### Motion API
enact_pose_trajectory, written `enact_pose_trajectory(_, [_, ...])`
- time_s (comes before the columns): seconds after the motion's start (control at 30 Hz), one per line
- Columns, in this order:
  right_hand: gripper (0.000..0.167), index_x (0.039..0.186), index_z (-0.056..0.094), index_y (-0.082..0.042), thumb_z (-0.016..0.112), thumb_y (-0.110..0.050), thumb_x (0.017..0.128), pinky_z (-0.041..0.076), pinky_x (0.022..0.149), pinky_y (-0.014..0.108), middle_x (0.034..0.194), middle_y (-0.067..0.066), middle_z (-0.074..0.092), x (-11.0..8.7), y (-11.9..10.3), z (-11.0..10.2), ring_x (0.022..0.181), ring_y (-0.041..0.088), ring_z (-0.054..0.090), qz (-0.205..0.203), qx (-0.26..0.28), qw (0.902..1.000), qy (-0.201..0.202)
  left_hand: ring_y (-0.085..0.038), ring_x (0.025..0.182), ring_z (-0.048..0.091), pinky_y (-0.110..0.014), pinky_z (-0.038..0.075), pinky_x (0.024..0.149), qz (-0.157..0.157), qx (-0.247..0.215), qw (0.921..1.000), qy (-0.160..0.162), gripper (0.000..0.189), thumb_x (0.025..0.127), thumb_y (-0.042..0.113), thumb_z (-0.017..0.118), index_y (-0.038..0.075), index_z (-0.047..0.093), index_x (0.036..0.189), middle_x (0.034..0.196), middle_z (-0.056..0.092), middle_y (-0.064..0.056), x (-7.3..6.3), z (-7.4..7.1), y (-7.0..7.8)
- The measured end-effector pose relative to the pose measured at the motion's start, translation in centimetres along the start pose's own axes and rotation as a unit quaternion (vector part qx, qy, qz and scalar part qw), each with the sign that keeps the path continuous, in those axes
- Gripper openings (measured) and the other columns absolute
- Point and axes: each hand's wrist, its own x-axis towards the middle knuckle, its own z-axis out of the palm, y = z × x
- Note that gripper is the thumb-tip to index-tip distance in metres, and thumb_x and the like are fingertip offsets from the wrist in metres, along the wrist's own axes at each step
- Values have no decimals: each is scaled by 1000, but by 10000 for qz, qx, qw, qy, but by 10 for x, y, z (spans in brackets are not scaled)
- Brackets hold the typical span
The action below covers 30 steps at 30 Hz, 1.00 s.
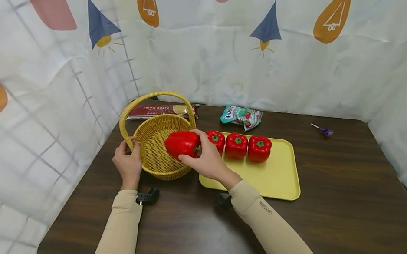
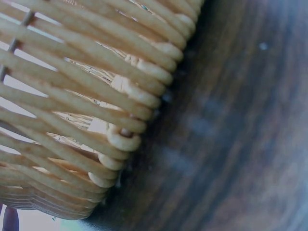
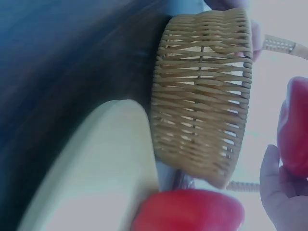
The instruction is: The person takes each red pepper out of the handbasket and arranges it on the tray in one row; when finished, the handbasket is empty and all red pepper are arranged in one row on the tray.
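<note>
My right hand (image 1: pixel 207 157) grips a red bell pepper (image 1: pixel 182 145) on its side, above the right part of a yellow wicker basket (image 1: pixel 152 154). The same held pepper (image 3: pixel 294 127) shows at the right edge of the right wrist view, apart from the basket wall (image 3: pixel 199 96). With thumb and fingers, my left hand (image 1: pixel 128 163) holds the basket's left side where the handle (image 1: pixel 127 111) meets the rim. Woven canes (image 2: pixel 86 96) of the basket fill much of the left wrist view. Three more red peppers (image 1: pixel 236 146) stand in a row on a yellow tray (image 1: pixel 279 178).
Behind the basket lies a dark red biscuit packet (image 1: pixel 150 110), partly hidden by the handle. A teal candy bag (image 1: pixel 241 117) is behind the tray. Toward the back right is a purple lollipop (image 1: pixel 325 131). Patterned curtains (image 1: pixel 217 59) border the brown table (image 1: pixel 354 202).
</note>
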Motion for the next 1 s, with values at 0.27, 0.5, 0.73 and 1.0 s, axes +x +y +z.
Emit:
enact_pose_trajectory(0.27, [71,146,38,-26,75,-24,85,56,81,39,138,4,48,-26,13,-29,116,28,53,-209,500,9980,328,-2,76,53,-14,42,62,34,-58,9999,94,18,91,5,64,-6,69,104,90,63,-21,0,1,-1])
enact_pose_trajectory(0.5, [78,150,33,-19,75,-16,84,55,84,41,142,9,44,-42,11,-58,119,31,51,-164,543,9970,533,-1,77,54,-15,42,63,-13,-87,9999,100,18,91,5,64,-7,68,104,90,63,-21,0,3,-1])
enact_pose_trajectory(0.73, [76,145,31,-11,77,-14,84,53,90,40,141,7,43,-51,19,-89,123,28,48,-268,888,9928,757,1,76,57,-14,44,63,-51,-27,10000,23,19,91,5,64,-7,68,105,91,64,-18,1,2,-1])
enact_pose_trajectory(1.0, [68,143,35,-9,73,-14,87,52,88,29,137,11,47,-59,29,-123,121,26,48,-213,915,9885,1185,1,76,58,-14,46,64,-46,-83,9999,-80,20,92,7,65,-8,67,106,87,62,-6,1,1,-2])
